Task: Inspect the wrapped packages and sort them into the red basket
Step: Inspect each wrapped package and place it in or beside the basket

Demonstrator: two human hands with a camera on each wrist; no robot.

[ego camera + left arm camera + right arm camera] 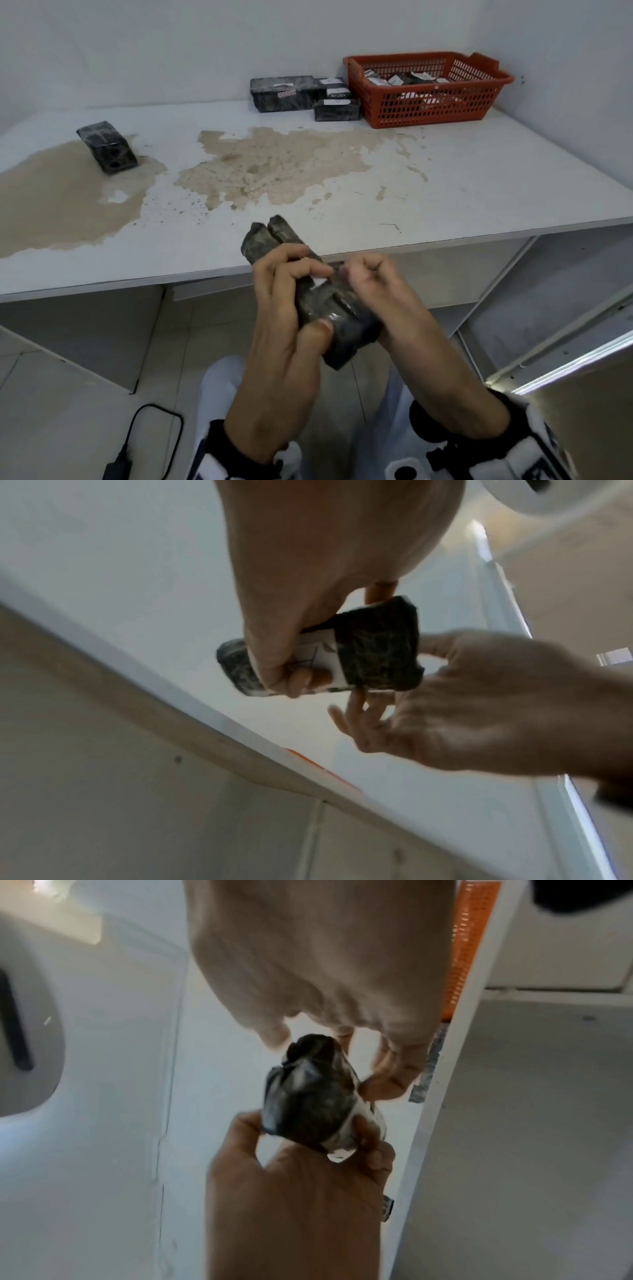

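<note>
A: What have you got hold of?
B: Your left hand grips the dark package off the table's front edge; your right hand, fingers curled, pinches its wrap.
A: And beyond?
B: Open tabletop, then the red basket at the far wall.

Head view looks down over table; wrist views look up, close

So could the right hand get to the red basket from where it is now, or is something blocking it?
Probably yes. The right hand hovers beside the package that the left hand grips, and bare table lies between it and the red basket. It is a long stretch, though.
</note>
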